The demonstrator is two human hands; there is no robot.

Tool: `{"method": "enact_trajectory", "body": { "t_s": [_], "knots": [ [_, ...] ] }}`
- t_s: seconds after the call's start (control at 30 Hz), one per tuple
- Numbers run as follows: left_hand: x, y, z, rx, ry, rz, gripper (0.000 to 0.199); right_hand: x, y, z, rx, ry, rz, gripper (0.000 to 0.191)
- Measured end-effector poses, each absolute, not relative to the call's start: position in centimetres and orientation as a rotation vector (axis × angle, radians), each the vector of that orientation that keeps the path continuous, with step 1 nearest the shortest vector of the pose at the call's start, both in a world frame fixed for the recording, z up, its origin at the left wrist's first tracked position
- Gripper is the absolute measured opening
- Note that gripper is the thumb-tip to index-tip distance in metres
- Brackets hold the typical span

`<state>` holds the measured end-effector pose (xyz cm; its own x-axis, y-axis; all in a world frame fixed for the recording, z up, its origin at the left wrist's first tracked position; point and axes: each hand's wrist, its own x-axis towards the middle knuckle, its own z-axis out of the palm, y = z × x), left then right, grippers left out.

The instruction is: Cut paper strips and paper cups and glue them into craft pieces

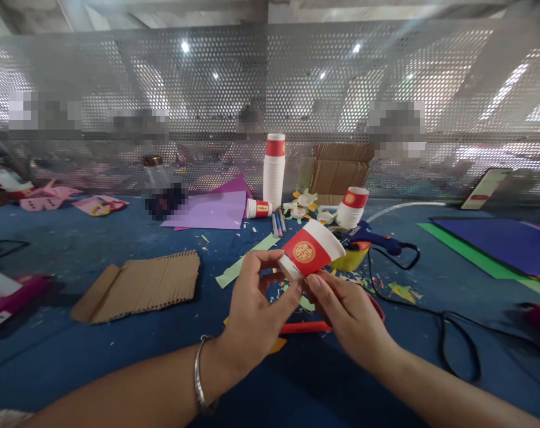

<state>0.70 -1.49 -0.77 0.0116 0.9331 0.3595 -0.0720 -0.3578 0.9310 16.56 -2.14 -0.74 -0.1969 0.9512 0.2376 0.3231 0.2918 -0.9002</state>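
Observation:
Tilted between my hands, above the table, is a paper cup with a red band and a round gold emblem; its wide rim points up and to the right. My left hand grips the narrow base end from the left, fingers and thumb closed round it. Under the cup, my right hand has its thumb and fingers pinched together at the lower side; the fingertips are partly hidden. Beneath my hands lie a red stick-like piece and scattered paper scraps.
Behind the cup stand a tall cup stack and a shorter stack. A blue glue gun trails a black cord on the right. Corrugated cardboard lies left, purple paper further back, and blue sheets at right.

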Motion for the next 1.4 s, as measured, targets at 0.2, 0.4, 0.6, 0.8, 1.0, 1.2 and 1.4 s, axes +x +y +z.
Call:
{"method": "enact_trajectory", "body": {
  "t_s": [0.2,0.4,0.6,0.8,1.0,1.2,1.4],
  "knots": [
    [0.8,-2.0,-1.3,1.428,0.921,1.463,0.04,16.5,-2.2,-1.2,-1.143,-1.672,0.969,0.044],
    [0.8,-2.1,-0.2,1.333,0.926,1.502,0.043,16.6,-2.3,-1.2,-1.126,-1.635,1.005,0.044],
    [0.6,-1.7,0.4,1.215,0.909,1.365,0.042,16.7,-2.3,-0.7,-1.137,-1.688,0.938,0.046],
    [0.7,-1.8,0.3,1.228,0.927,1.384,0.039,16.8,-2.4,-0.9,-1.138,-1.7,0.93,0.043],
    [0.9,-2.1,0.5,1.218,0.942,1.403,0.035,16.9,-2.4,-0.7,-1.135,-1.731,0.899,0.044],
    [1.0,-2.4,0.5,1.221,0.957,1.426,0.039,16.8,-2.3,-0.9,-1.138,-1.74,0.869,0.044],
    [0.7,-2.2,0.5,1.346,1.028,1.466,0.043,17.0,-2.1,-0.8,-1.145,-1.769,0.824,0.046]
  ]
}}
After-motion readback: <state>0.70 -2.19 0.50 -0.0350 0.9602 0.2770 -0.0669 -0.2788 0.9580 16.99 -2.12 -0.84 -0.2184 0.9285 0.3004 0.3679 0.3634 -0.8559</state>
